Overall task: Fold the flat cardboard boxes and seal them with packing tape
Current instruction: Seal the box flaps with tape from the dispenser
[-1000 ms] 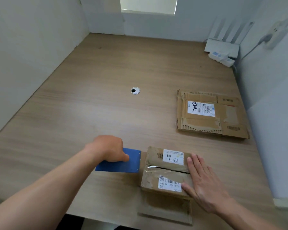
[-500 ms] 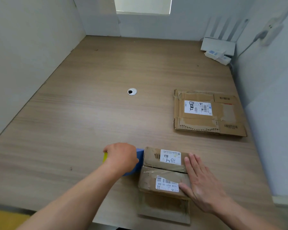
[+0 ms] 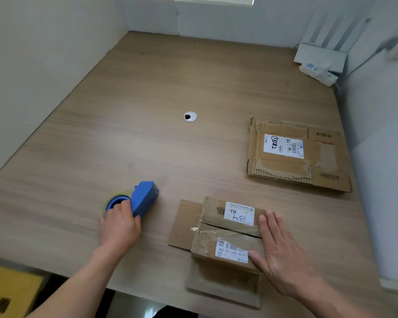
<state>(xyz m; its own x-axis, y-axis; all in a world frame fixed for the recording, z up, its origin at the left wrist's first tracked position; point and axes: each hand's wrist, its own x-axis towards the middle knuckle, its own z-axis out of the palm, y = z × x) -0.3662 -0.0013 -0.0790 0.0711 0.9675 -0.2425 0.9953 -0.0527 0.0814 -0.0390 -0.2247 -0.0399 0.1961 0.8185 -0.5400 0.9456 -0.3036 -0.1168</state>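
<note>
While pressing the small taped brown cardboard box (image 3: 228, 230) at the front edge of the wood-grain worktop (image 3: 147, 145) with the right hand (image 3: 283, 253), fingers (image 3: 268, 223) straight and flat, holds the blue plastic tape dispenser (image 3: 144, 198) to its left with the left hand (image 3: 118, 228). Seems to curl those fingers round the blurred roll end. Has a flattened brown cardboard box (image 3: 294, 154) lying far right, well apart.

My left arm reaches in from the lower left, forearm bare. My left hand (image 3: 120, 226) curls its fingers round the blue tape dispenser (image 3: 145, 198), knuckles up. My right arm comes in from the lower right. My right hand (image 3: 278, 249) lies flat, palm down, fingers straight and close together, on the right side of the folded box (image 3: 230, 235), thumb spread leftward.
</note>
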